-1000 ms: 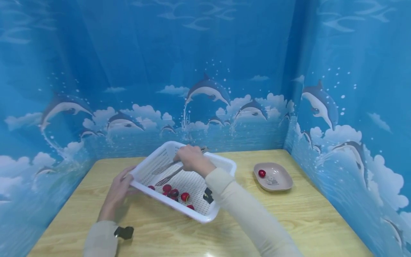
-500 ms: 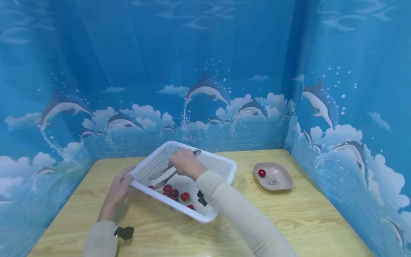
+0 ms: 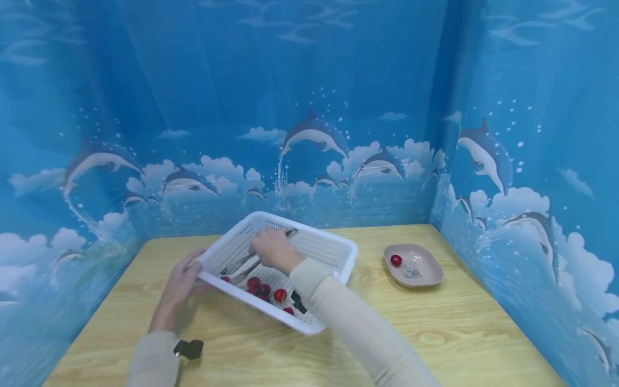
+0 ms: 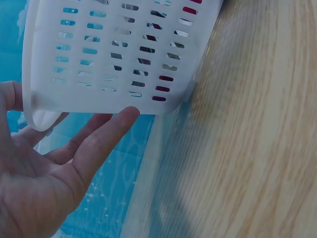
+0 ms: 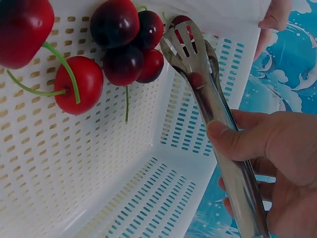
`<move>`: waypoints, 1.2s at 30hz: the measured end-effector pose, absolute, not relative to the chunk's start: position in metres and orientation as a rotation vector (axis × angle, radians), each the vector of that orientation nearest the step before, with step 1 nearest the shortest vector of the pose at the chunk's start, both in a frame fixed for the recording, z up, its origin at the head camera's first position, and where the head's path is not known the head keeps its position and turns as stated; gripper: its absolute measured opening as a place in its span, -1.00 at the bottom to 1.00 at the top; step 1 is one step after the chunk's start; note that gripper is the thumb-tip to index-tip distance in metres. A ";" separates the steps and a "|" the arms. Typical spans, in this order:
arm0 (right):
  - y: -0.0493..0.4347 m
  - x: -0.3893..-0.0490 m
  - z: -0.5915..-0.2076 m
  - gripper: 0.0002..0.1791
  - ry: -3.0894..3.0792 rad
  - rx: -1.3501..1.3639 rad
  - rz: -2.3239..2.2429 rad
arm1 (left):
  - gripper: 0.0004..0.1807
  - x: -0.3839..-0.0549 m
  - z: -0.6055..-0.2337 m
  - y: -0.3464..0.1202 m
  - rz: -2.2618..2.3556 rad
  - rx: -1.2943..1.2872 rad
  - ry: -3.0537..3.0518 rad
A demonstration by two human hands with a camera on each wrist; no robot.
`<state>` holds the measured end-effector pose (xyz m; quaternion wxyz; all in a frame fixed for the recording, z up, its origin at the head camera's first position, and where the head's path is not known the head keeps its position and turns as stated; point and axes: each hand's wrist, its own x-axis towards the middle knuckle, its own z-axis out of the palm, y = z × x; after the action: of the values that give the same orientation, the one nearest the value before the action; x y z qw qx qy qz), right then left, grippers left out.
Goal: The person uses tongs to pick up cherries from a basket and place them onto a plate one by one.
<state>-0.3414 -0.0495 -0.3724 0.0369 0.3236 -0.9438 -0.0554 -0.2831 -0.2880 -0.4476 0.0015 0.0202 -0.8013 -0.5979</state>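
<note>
A white perforated basket point(image 3: 333, 244) sits tilted on the table, with several red and dark cherries point(image 5: 79, 85) along its near side. My left hand point(image 3: 178, 282) grips its left corner; in the left wrist view, the thumb is at the rim and the fingers lie along the outer wall. My right hand point(image 3: 274, 250) reaches inside, holding metal tongs point(image 5: 218, 124) by the arms between thumb and fingers. Their slotted tips are spread at the basket's left corner, with a cherry point(image 5: 181, 22) showing behind and between them.
A pinkish square dish point(image 3: 425, 263) with one cherry point(image 3: 396, 260) in it stands right of the basket. The wooden table point(image 3: 411, 333) meets blue dolphin-print curtains point(image 3: 217, 118) at its back and sides.
My right hand has moved left and slightly down inside the basket, bringing the tongs' tips to the cherry at the left corner. My left hand keeps its place on the basket.
</note>
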 end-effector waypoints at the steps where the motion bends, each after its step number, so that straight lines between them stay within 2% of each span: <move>1: -0.050 -0.341 -0.372 -0.59 -2.892 0.995 -0.183 | -0.37 -0.283 -0.448 -0.288 -1.872 0.067 -2.517; 12: -0.057 -0.335 -0.371 -0.73 -2.795 1.024 -0.280 | -0.36 -0.282 -0.446 -0.288 -1.865 0.058 -2.522; 36: -0.025 -0.342 -0.341 -0.55 -2.863 0.990 -0.216 | -0.35 -0.284 -0.447 -0.287 -1.888 0.093 -2.528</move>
<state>-0.3423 -0.0246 -0.3412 0.0521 0.3256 -0.9414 -0.0711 -0.2844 -0.2874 -0.4468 -0.0077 0.0295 -0.8008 -0.5981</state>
